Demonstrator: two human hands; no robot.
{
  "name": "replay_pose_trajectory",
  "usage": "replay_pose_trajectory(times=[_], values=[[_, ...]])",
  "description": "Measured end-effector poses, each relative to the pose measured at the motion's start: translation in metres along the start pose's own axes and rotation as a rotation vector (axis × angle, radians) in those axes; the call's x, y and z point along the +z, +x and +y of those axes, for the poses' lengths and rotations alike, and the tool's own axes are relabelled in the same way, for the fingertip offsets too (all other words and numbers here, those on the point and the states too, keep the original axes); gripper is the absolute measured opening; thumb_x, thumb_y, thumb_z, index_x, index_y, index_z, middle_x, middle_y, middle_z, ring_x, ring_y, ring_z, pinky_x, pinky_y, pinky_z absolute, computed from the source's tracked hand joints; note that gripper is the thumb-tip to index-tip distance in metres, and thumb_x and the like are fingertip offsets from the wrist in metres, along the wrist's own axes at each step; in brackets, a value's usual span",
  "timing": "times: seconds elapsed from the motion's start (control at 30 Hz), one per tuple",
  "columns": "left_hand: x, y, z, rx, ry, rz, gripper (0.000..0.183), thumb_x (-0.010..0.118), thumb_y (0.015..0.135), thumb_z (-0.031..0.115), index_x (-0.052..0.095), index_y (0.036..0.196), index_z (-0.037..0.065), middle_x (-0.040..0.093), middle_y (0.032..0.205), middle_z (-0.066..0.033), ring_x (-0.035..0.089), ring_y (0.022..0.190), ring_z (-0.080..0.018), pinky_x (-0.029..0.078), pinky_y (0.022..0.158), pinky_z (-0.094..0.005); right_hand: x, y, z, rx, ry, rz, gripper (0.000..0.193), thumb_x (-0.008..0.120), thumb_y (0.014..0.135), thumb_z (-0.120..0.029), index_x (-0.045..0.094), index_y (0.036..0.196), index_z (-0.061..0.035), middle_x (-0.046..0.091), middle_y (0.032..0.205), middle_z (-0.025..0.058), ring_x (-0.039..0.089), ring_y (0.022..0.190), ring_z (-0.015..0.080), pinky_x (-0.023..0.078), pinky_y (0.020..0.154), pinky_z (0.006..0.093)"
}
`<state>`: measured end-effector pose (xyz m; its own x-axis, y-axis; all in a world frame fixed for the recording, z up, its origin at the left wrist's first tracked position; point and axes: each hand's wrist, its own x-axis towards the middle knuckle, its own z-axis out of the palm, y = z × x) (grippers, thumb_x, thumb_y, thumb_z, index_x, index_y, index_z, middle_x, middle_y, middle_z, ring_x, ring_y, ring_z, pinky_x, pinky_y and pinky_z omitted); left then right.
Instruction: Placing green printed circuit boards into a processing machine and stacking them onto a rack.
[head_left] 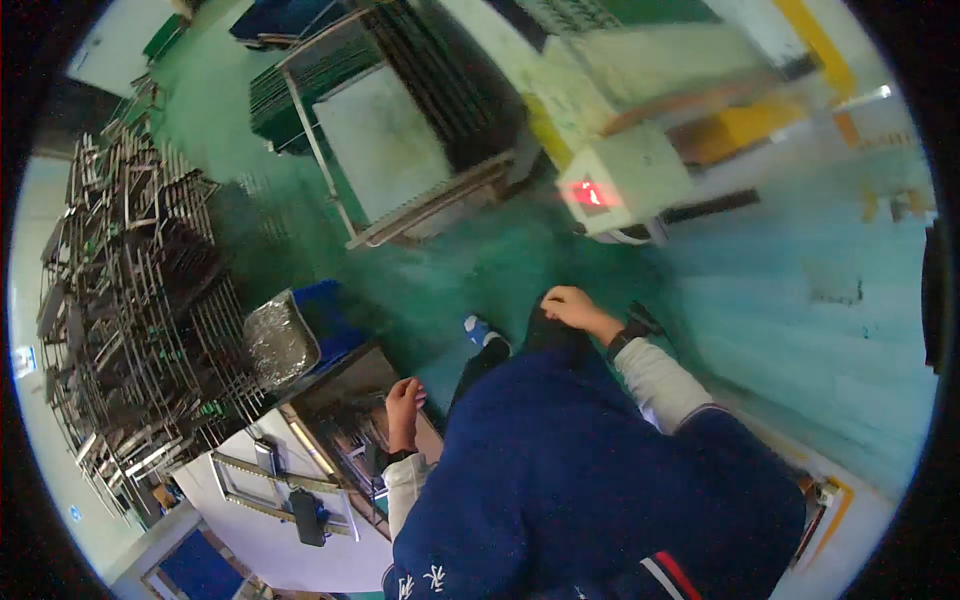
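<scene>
My left hand (404, 402) hangs beside my body with its fingers loosely bent and a little apart; nothing shows in it. It is nearest to a low wooden bench (345, 395) with things on it. My right hand (572, 306) is in front of my dark trouser leg, its fingers curled inward, with no held object visible. A dark band circles that wrist. Grey sleeves cover both forearms under a dark blue garment (520, 470). Below the hands, one blue-and-white shoe (482, 329) shows on the green floor (420, 290).
Stacked metal frames (150, 270) fill the left side. A silvery wrapped package (280, 340) lies beside a blue bin (330, 315). Ahead is a rack (385, 140) with a pale panel. A box with a red lit display (595, 193) juts out at right. A white table (280, 520) holds a frame.
</scene>
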<state>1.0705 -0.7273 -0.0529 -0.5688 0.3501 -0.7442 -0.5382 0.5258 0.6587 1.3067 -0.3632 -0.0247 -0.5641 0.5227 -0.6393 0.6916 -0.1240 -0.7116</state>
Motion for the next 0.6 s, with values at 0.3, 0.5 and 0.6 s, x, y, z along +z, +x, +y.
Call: replay_pose_trajectory(times=[0.3,0.5,0.6], values=[[-0.028,0.036,0.052,0.082,-0.147,-0.017,0.028,0.061,0.091,0.021,0.062,0.109,0.0,0.066,0.093,-0.0061,0.063,0.077,-0.0128,0.048,0.063,-0.0248,0.064,0.086,-0.24,-0.726,-0.171,0.286,0.02,0.064,0.081,-0.017,0.064,0.095,-0.0029,0.064,0.095,0.0153,0.062,0.089,0.03,0.049,0.08,0.0374],[-0.07,0.076,0.172,0.36,-0.181,-0.037,0.02,0.059,0.091,0.014,0.064,0.102,-0.002,0.067,0.093,-0.0074,0.062,0.083,-0.0142,0.049,0.075,-0.0268,0.053,0.169,-0.361,-0.986,-0.375,0.68,0.027,0.066,0.077,-0.01,0.061,0.103,-0.0046,0.06,0.112,0.0153,0.054,0.109,0.0331,0.042,0.095,0.0408],[-0.093,0.064,0.293,0.507,-0.208,-0.012,0.012,0.056,0.091,0.006,0.064,0.097,-0.001,0.066,0.093,-0.006,0.06,0.088,-0.0129,0.047,0.079,-0.0251,0.036,0.218,-0.393,-0.91,-0.456,0.797,0.033,0.066,0.078,-0.012,0.06,0.109,-0.0041,0.055,0.122,0.0165,0.05,0.115,0.0334,0.039,0.098,0.0413]])
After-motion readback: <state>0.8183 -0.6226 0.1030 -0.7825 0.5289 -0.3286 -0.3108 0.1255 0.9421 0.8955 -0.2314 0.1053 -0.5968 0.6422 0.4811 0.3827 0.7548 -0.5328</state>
